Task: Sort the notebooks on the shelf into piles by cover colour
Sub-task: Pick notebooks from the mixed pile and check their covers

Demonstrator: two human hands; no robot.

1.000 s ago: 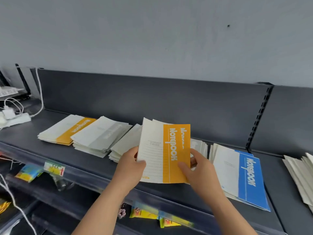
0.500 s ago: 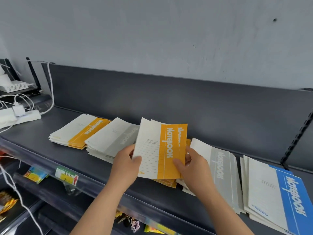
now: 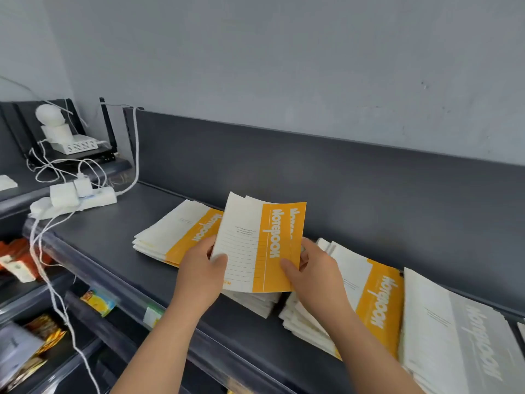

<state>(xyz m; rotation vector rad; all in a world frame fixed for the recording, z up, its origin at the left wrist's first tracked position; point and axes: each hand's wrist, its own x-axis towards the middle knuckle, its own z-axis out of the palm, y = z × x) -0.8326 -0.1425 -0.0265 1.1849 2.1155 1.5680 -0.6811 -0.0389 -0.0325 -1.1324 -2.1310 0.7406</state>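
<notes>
notebooks (image 3: 264, 243) with orange covers, gripped in both hands above the shelf (image 3: 113, 231)

the left hand (image 3: 199, 271) gripped the lower left corner of the notebooks, thumb on the white part of the front cover and fingers behind. the right hand (image 3: 315, 277) gripped the lower right edge, thumb pressed on the orange band, fingers curled round the back. at least two notebooks were in the grip, the rear one peeking out at the top, and they were tilted and raised off the dark grey shelf.

just to their left an orange pile (image 3: 181, 234) lay flat on the shelf. under the held notebooks sat a low pile (image 3: 255, 304) showing only pale page edges, so its cover colour could not be told. right of it lay an orange-topped pile (image 3: 372, 305), and just beside that a grey pile (image 3: 460, 336).

at the far left end of the shelf sat a white power strip (image 3: 91, 199) with plugs and white cables, and behind it a white box (image 3: 76, 145) with black antennas. coloured packets (image 3: 98, 300) lay on a lower shelf.
</notes>
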